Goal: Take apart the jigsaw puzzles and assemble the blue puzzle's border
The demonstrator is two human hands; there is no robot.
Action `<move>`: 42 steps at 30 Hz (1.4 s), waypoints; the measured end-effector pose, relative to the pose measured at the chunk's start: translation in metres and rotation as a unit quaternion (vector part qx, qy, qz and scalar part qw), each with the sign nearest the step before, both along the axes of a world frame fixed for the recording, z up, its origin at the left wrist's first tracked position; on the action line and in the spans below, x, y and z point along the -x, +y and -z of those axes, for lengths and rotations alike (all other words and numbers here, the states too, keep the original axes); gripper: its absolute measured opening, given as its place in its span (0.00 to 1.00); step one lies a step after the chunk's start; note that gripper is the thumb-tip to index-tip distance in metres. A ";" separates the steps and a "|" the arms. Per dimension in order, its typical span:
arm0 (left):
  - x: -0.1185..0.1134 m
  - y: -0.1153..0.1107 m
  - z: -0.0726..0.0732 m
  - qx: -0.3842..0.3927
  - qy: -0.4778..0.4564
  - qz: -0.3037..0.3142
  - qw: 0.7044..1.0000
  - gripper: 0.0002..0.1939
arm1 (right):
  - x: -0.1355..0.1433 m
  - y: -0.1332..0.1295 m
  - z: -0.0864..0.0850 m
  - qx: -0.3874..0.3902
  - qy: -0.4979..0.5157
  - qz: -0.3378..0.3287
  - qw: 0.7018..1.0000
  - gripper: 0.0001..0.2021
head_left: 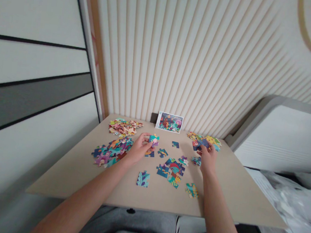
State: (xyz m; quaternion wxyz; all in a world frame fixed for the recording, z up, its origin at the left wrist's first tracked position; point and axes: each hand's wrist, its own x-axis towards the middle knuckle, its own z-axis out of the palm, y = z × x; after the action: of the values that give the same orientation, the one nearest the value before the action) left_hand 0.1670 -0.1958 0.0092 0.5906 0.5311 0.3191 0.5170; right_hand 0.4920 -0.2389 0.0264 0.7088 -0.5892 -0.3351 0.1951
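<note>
Between the thumb and fingers of my left hand (pixel 141 146) is a teal and purple puzzle piece (pixel 154 140), lifted over the table. My right hand (pixel 208 155) grips a dark blue puzzle piece (pixel 203 142) at the back right, in front of a yellow heap of pieces (pixel 213 141). Several joined pieces form a partly assembled puzzle (pixel 174 169) between my forearms, with a red and teal figure on it. Loose pieces lie around it, among them a light blue leafy piece (pixel 143 179), a teal and yellow piece (pixel 192 190) and a small blue piece (pixel 175 144).
A picture card (pixel 171 122) leans upright against the ribbed wall at the table's back. Two heaps lie on the left: a pale red and cream one (pixel 123 127) and a purple-blue one (pixel 114 150). Right of the table (pixel 236 193) are a white headboard (pixel 290 141) and clear plastic wrapping (pixel 289 199).
</note>
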 end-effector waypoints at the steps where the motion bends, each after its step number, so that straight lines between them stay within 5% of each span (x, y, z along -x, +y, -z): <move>1: 0.000 0.000 0.000 0.000 0.003 -0.001 1.000 0.28 | -0.001 -0.001 -0.001 -0.001 0.001 0.003 1.000 0.29; 6: 0.000 -0.004 -0.007 0.006 0.034 -0.003 0.999 0.29 | -0.013 -0.002 -0.003 -0.005 0.016 0.043 0.999 0.29; 9: 0.001 -0.006 -0.010 0.007 0.062 0.018 0.998 0.27 | -0.018 -0.004 -0.004 0.009 0.015 0.014 1.000 0.29; 12: 0.001 -0.006 -0.007 -0.010 0.086 0.049 0.995 0.24 | -0.013 -0.009 -0.002 0.064 -0.034 -0.126 0.989 0.28; 16: 0.002 -0.005 -0.004 -0.026 0.110 0.074 0.991 0.21 | -0.004 -0.012 0.003 0.147 -0.160 -0.303 0.928 0.24; 23: 0.001 -0.006 -0.003 -0.032 0.130 0.091 0.987 0.19 | -0.027 -0.006 0.012 0.147 -0.359 -0.127 0.913 0.19; 32: 0.001 -0.005 0.001 -0.023 0.149 0.104 0.983 0.21 | 0.007 -0.013 0.007 0.163 -0.413 -0.289 0.848 0.16; 42: -0.001 -0.007 -0.003 -0.019 0.142 0.109 0.984 0.21 | 0.007 -0.030 0.006 0.251 -0.344 -0.426 0.798 0.19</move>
State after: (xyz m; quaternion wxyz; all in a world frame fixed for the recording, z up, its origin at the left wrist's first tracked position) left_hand 0.1679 -0.2030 0.0118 0.5816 0.6418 0.3298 0.3756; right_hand 0.4846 -0.2684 0.0206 0.2195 -0.5732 -0.7131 0.3389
